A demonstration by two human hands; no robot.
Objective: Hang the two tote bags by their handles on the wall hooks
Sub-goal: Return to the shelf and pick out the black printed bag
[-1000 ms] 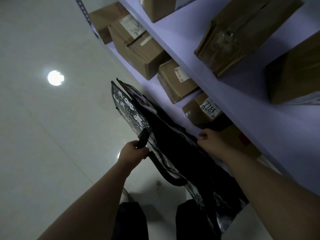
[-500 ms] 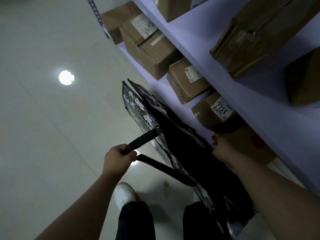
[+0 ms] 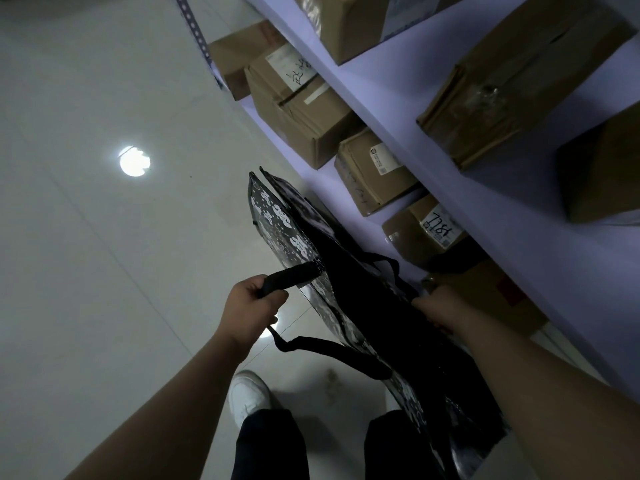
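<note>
The tote bag [image 3: 294, 230], black with a white print, stands on edge between our two hands, low beside the bottom shelf. Its long top edge runs from near right to far left, roughly parallel to the shelf front. The dark mass is thick enough that we cannot tell whether it is one bag or two pressed together.

On the left side, the near handle [image 3: 294, 277] is pulled out taut from the printed panel. Our left hand [image 3: 251, 308] has its fingers wrapped fully round that strap, whose other run drops slack below the wrist and back to the bag. A second handle [image 3: 384, 265] loops up free on the right side.

Our right hand [image 3: 438, 306] lies against the bag's right side, between the bag and the shelf. Its fingers are lost in the dark fabric, so we cannot tell if it grips anything.

We judge that the left hand is the one placed to lift, and that the free loop sits just beyond the right hand.

No wall hooks are in view, so nothing is hung yet. Around us are the pale purple shelf [image 3: 398, 81] with taped cardboard boxes [image 3: 298, 109], the glossy floor [image 3: 86, 271] and a white shoe [image 3: 249, 393].
</note>
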